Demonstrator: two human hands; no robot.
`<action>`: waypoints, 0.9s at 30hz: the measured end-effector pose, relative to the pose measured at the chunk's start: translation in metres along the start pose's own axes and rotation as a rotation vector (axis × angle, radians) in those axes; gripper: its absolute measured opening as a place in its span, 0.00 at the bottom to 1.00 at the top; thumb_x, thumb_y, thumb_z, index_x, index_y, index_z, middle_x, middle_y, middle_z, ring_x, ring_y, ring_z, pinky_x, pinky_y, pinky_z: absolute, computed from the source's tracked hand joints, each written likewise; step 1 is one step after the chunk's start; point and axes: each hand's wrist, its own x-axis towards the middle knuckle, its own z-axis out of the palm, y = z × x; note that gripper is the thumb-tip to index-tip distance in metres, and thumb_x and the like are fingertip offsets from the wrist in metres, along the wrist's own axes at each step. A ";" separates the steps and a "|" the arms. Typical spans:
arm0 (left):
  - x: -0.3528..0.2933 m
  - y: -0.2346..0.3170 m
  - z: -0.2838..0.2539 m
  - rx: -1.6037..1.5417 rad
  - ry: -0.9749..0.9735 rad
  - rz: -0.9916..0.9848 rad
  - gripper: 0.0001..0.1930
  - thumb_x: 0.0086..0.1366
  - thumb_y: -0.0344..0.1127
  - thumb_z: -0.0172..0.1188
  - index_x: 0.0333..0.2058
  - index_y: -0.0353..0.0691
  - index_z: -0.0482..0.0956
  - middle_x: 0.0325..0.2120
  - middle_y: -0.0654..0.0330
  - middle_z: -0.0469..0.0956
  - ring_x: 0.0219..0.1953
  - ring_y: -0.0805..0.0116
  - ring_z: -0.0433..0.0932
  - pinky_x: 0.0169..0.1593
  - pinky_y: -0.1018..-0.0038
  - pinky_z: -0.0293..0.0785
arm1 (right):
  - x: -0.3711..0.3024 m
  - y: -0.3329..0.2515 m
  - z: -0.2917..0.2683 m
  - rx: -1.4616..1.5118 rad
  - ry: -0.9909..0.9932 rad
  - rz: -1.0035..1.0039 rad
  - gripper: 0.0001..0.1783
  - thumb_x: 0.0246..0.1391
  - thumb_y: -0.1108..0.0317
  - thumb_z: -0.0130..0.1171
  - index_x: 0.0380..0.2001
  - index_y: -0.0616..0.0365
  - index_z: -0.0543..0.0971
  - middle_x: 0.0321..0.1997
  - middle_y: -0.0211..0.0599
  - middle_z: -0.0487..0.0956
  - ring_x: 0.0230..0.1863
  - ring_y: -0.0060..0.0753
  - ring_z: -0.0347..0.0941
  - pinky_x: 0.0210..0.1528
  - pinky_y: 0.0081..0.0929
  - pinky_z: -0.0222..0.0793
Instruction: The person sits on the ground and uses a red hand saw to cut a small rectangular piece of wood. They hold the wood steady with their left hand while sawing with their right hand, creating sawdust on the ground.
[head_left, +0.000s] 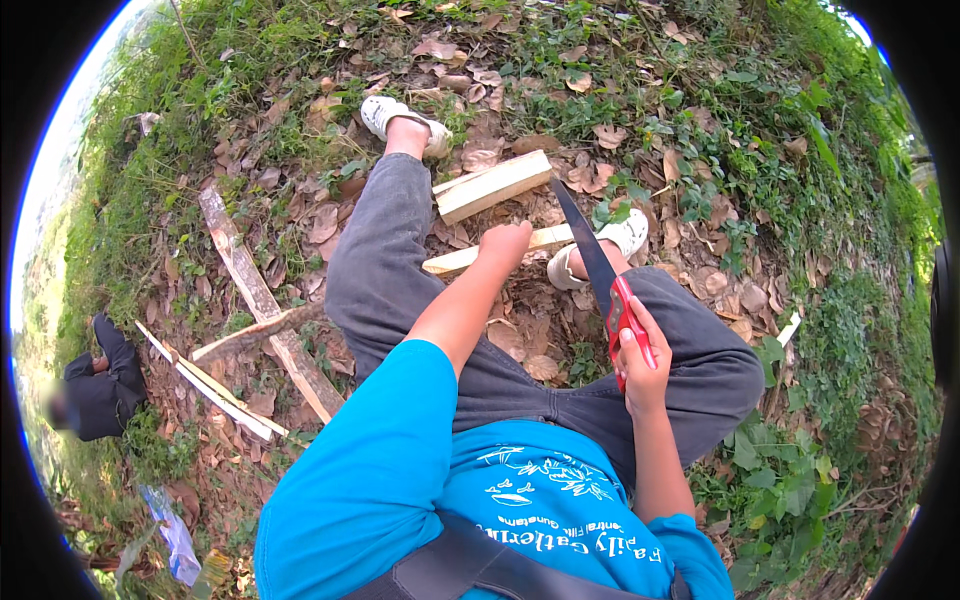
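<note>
My right hand (643,365) grips the red handle of a hand saw (590,240). Its dark blade slants up and away to the left, crossing the right end of a pale wooden strip (455,260). The blade's tip is close to the right end of a thicker squared wood block (495,188) lying just beyond the strip. My left hand (507,245) is closed over the middle of the strip, its fingertips mostly hidden. Both pieces of wood lie between my feet. Whether the saw teeth touch the strip, I cannot tell.
Left of my leg lie a long rough board (260,285), a branch (262,332) and thin split strips (215,392). A person in dark clothes (108,390) is at the far left. A plastic bag (175,540) lies lower left. Dry leaves (505,338) and weeds cover the ground.
</note>
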 end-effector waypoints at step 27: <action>0.071 -0.096 -0.043 0.163 0.190 -0.263 0.44 0.50 0.56 0.78 0.65 0.61 0.69 0.56 0.55 0.72 0.59 0.47 0.72 0.58 0.55 0.75 | -0.001 0.000 0.012 0.224 -0.041 0.052 0.26 0.68 0.71 0.56 0.68 0.61 0.70 0.29 0.25 0.74 0.18 0.12 0.61 0.21 0.16 0.59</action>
